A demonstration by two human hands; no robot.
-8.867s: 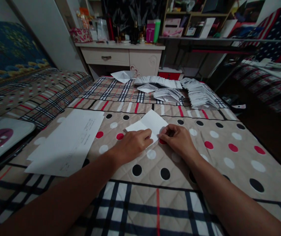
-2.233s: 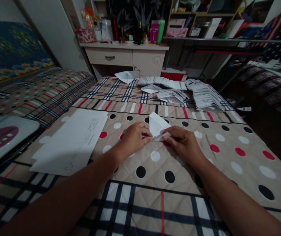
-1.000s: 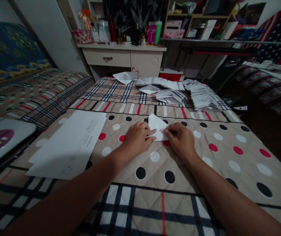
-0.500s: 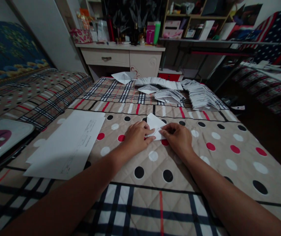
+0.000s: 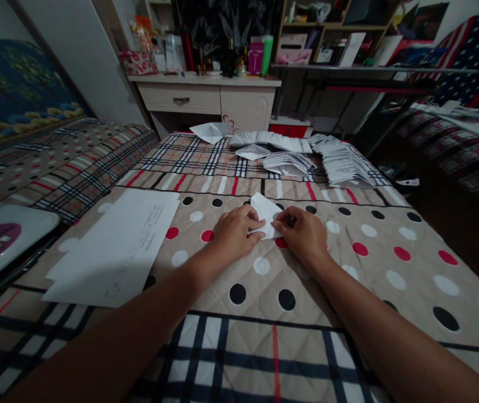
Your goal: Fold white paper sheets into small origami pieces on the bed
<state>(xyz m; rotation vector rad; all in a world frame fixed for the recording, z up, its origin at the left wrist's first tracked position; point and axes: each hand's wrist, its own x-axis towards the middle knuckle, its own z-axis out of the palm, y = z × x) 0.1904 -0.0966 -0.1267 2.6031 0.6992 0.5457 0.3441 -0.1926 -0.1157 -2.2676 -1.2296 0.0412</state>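
Note:
A small white sheet of folded paper [image 5: 266, 208] lies on the patterned bedspread in front of me, its pointed end facing away. My left hand [image 5: 236, 229] holds the paper's left side against the bed, with thumb and forefinger resting on it a little apart. At the right side, my right hand [image 5: 304, 232] pinches the paper's edge between thumb and curled fingers. The fingertips of both hands nearly meet over the lower part of the paper, and they hide some of its folds.
To the left lies a stack of flat printed sheets [image 5: 117, 246]. Farther back on the bed are folded paper pieces in rows [image 5: 344, 159], a smaller pile [image 5: 287, 163] and a loose folded piece [image 5: 211, 132]. A white folding table [image 5: 33, 215] stands at the left edge. Beyond is a dresser [image 5: 181, 92].
Hardly anything differs. Both hands stay on the folded paper, with only slight finger movement; the view has shifted a little.

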